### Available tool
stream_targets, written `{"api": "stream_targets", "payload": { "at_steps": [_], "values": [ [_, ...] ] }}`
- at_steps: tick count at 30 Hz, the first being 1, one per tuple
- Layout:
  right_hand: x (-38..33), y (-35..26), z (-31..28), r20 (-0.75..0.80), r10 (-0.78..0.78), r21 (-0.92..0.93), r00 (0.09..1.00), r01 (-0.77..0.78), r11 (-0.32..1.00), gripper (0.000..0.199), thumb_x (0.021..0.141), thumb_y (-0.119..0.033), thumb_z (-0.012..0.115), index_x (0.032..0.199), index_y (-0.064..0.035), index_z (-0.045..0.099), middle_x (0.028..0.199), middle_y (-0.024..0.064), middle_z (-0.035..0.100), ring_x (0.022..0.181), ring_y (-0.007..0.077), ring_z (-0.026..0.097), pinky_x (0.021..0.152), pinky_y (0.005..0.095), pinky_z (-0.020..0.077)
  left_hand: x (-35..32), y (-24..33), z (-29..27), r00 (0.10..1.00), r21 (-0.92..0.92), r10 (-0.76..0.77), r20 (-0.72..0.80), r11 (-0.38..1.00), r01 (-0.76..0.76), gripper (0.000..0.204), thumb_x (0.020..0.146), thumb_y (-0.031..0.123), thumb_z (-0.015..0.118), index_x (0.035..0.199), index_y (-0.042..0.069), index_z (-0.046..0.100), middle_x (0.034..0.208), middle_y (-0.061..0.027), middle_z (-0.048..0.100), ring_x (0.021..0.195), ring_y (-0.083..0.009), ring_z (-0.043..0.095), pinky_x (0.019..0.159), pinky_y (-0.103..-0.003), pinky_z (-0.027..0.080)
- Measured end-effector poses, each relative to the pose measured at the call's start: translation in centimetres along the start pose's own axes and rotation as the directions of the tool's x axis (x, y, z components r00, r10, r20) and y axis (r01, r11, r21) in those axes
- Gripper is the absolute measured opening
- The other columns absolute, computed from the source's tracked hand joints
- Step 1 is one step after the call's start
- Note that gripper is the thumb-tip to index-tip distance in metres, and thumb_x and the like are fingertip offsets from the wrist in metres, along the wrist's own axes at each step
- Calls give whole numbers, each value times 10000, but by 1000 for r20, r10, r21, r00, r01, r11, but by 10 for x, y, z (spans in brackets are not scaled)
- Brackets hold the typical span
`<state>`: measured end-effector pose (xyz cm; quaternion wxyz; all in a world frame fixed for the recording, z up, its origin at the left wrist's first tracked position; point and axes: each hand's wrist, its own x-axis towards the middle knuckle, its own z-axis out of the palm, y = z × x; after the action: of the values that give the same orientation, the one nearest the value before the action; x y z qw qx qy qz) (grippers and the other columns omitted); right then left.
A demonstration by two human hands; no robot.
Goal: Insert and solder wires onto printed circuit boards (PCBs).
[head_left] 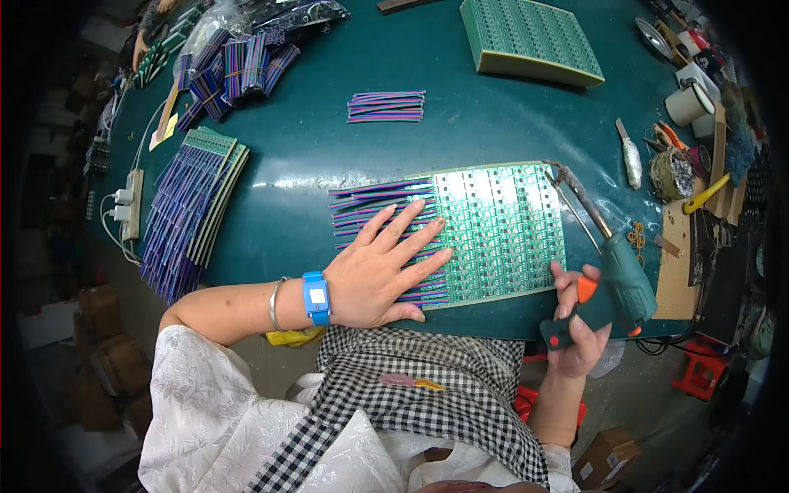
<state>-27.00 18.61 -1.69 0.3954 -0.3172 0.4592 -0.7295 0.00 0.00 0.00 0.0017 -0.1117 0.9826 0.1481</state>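
My left hand (374, 267) lies flat with its fingers spread, across a row of purple, blue and red wires (349, 220) and the left part of a green circuit board panel (497, 234). The wires stick out leftward from the panel's left edge. In my right hand (578, 355) is a green soldering gun (629, 283) with an orange trigger, its fingers wrapped round the handle. The gun's metal tip reaches the panel's far right corner, where a thin rod also slants beside it. Whether the tip touches the board I cannot tell.
A small wire bundle (386, 107) lies beyond the panel. Finished-looking wired boards (193, 205) are stacked at left, near a power strip (131, 209). More wire bundles (246, 70) lie far left. A board stack (538, 41) stands far right; a tin (675, 174) and cardboard (676, 279) sit right.
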Motion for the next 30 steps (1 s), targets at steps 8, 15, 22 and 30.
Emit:
{"api": "stream_targets", "payload": {
  "at_steps": [8, 15, 22, 30],
  "values": [
    [-20, -7, 12, -37, 44, -10, 998, -45, 999, 675, 796, -175, 726, 1375, 68, 478, 804, 90, 578, 987, 263, 594, 1199, 633, 266, -14, 7, -5, 998, -107, 46, 39, 993, -41, 888, 876, 734, 524, 1507, 112, 462, 1614, -241, 321, 1499, -544, 209, 1183, -660, 204],
    [-28, -5, 18, -102, 58, -31, 993, -61, 998, 652, 788, -160, 724, 1359, 58, 496, 777, 90, 566, 950, 255, 596, 1171, 627, 325, 29, -49, -53, 915, -154, -113, -387, 987, 56, 354, 844, 256, 780, 1131, 65, 699, 1093, -132, 702, 1047, -331, 645, 904, -453, 483],
    [-35, -3, 16, -79, 32, -54, 996, -36, 998, 645, 796, -151, 712, 1365, 55, 491, 789, 89, 567, 948, 258, 594, 1133, 623, 383, 81, -131, -22, 782, -132, -305, -544, 951, 279, 276, 788, 130, 822, 1039, 63, 729, 932, -83, 668, 878, -302, 630, 787, -403, 528],
    [-42, -43, 1, -212, 83, -233, 974, -133, 963, 680, 810, -47, 666, 1418, 100, 402, 830, 98, 549, 608, 168, 576, 541, 294, 536, 72, -122, -32, 803, -116, -147, -578, 988, 98, 88, 812, 79, 801, 857, 33, 741, 864, -89, 730, 820, -259, 680, 740, -352, 552]
  ]
}}
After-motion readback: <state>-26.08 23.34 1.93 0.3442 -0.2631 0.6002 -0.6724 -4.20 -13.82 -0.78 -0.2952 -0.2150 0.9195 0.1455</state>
